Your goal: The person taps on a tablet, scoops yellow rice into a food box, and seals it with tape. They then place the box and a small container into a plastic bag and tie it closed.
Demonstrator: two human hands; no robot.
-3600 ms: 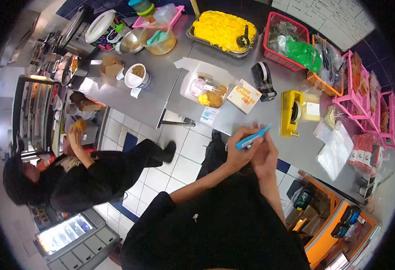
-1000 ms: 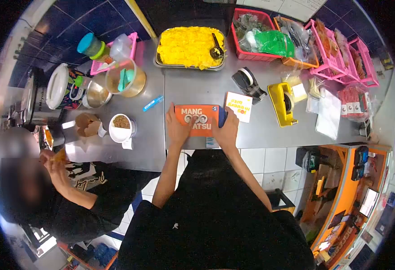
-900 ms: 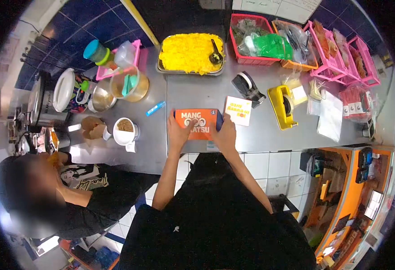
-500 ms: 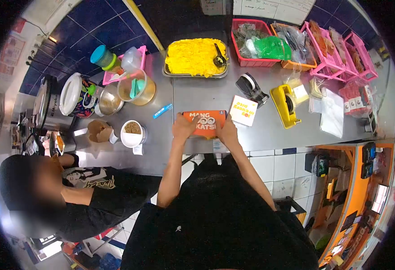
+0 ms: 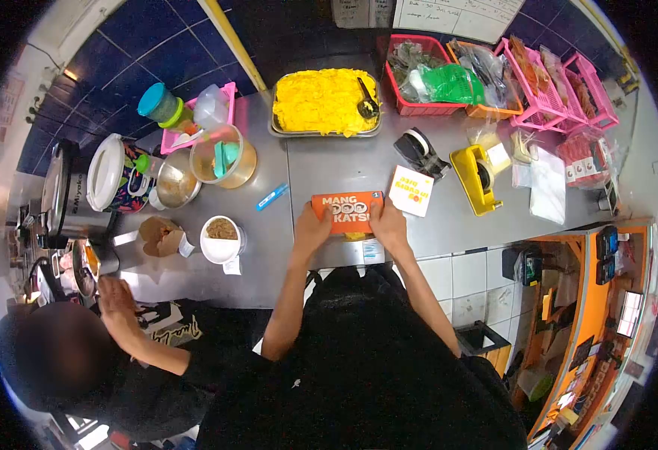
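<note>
An orange paper food box with white "MANG KATSU" lettering is at the front edge of the steel counter. My left hand grips its left end, and my right hand grips its right end, with the thumbs toward the printed face. Something yellowish shows at its lower edge, too small to make out. Beside my right hand lies a white printed square with yellow and red lettering. A blue pen-like item lies to the left of the box.
Behind the box stands a tray of yellow food with a black scoop. Tape dispensers sit to the right. On the left are a brown paper container, a white tub and a co-worker's hand.
The orange box has shifted slightly right in the view, and its printed face shows more fully between my hands. The co-worker's forearm has swung out toward the counter's left end.
</note>
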